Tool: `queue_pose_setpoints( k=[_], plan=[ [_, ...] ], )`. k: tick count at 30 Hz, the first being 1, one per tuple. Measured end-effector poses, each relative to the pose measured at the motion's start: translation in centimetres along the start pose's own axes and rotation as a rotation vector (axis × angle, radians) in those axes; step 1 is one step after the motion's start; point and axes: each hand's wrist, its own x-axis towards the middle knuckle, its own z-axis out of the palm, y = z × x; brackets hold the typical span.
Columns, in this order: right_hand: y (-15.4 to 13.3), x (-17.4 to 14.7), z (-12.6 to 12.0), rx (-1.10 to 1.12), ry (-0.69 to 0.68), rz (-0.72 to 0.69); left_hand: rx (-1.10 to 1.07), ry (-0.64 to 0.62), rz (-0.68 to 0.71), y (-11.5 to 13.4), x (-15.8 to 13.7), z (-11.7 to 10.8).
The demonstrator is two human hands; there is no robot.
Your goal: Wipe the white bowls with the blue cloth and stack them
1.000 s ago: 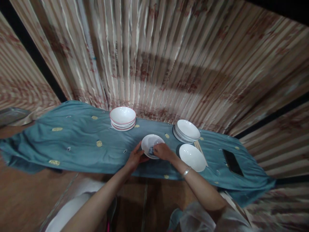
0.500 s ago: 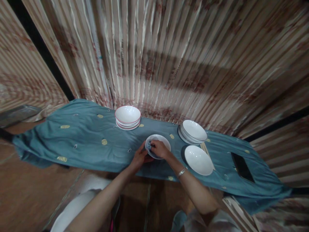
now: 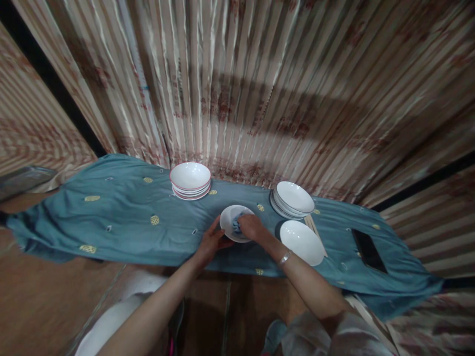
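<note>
In front of me on the table is a white bowl (image 3: 226, 218). My left hand (image 3: 211, 242) grips its left side, with the thumb near the rim and the other fingers around the outside. Inside the bowl, my right hand (image 3: 253, 228) is closed on a bunched blue-and-white cloth (image 3: 236, 225), which touches the inner surface. The tips of the right fingers are partly hidden by the hand. Just right of that wrist lies a single white bowl (image 3: 302, 243).
A stack of red-rimmed white bowls (image 3: 190, 176) stands at the back left. Another stack of bowls (image 3: 295, 198) is at the back right, beside pale chopsticks (image 3: 315, 232). A black phone (image 3: 369, 250) lies farther right on the green tablecloth (image 3: 126, 222). A pleated curtain (image 3: 237, 99) hangs behind.
My right hand has moved the cloth from the bowl's left inner side toward its middle and right. My left hand keeps its hold on the bowl. The view has shifted slightly.
</note>
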Motion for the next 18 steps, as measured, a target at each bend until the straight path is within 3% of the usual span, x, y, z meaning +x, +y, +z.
queue_pose_setpoints(
  k=[8,11,15,18],
  plan=[
    [0.5,-1.2,-1.3,0.109,-0.183,-0.126,0.004,0.011,-0.019,0.0,0.1,0.1],
    [0.6,-1.1,-0.7,0.312,-0.206,-0.153,0.008,0.002,-0.014,0.0,0.1,0.1],
    [0.1,-0.4,1.3,0.741,-0.1,-0.116,0.018,0.009,-0.008,0.2,0.0,0.1],
    [-1.0,0.6,2.4,0.853,0.036,-0.065,0.023,0.007,0.005,0.3,-0.1,0.2]
  ],
)
